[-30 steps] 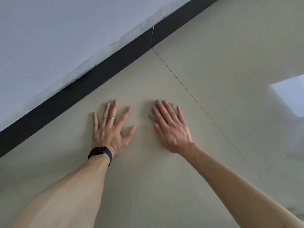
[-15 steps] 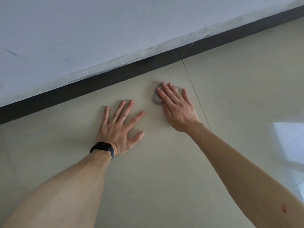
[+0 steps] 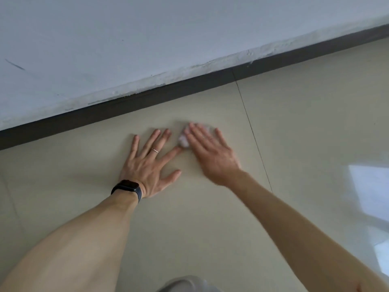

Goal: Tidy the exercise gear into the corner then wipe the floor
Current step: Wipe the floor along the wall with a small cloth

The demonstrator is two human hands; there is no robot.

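R grip [image 3: 212, 159] flat on cloth [image 3: 182, 141] nr skirting [image 3: 126, 103]

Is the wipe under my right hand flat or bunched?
Bunched: the wipe shows as a crumpled wad under the right hand.

Cloth [image 3: 183, 141] — small pale crumpled wad, blurred; lies on glossy beige floor [image 3: 210, 228], under right hand [image 3: 212, 157].

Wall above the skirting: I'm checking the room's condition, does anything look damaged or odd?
Yes. On the white wall, the paint edge is ragged and flaky all along the dark skirting board, and a short dark scuff mark sits at the upper left. The floor shows no spill or damage.
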